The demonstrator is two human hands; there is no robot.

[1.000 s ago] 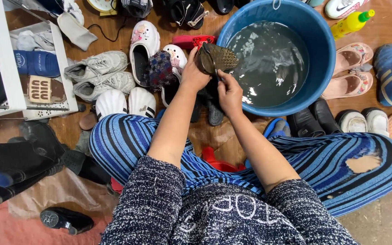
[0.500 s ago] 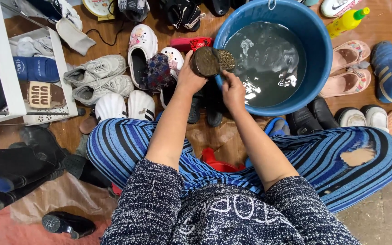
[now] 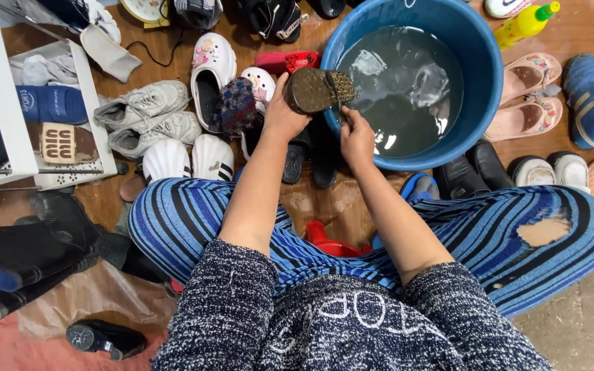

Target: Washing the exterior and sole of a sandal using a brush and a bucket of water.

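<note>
Left grip: left hand [image 3: 282, 113] wrapped around a dark shoe [image 3: 317, 89], held sole-up so the studded, gritty underside faces the ceiling.
Right grip: right hand [image 3: 356, 134] pinched narrow on something small at the shoe's near right edge; what it holds is too small to tell.
Shoe position: raised off the floor, just at the left rim of the blue basin [image 3: 479, 103], its toe poking out over the water.
Basin: round, blue, filled with murky grey water [image 3: 407, 82], sitting on the wooden floor far from the person and to the right of the hands.
Lap: legs in blue striped trousers [image 3: 194, 220] crossed on the floor, with a worn pale patch on the right knee; a red object [image 3: 331, 240] lies between the legs.
Left of the hands: a white clog [image 3: 211, 72], a pair of grey-white sneakers [image 3: 146, 113] and a pair of white shell-shaped shoes [image 3: 187, 158] crowded together.
Far left: a white shelf [image 3: 5, 103] holding more shoes and folded things.
Right of the basin: a pair of pink sandals [image 3: 527, 96], a blue sneaker [image 3: 589, 99], and a yellow bottle with a green cap [image 3: 527, 20] lying far right.
Near left: black boots [image 3: 29, 254] lying on brown paper.
</note>
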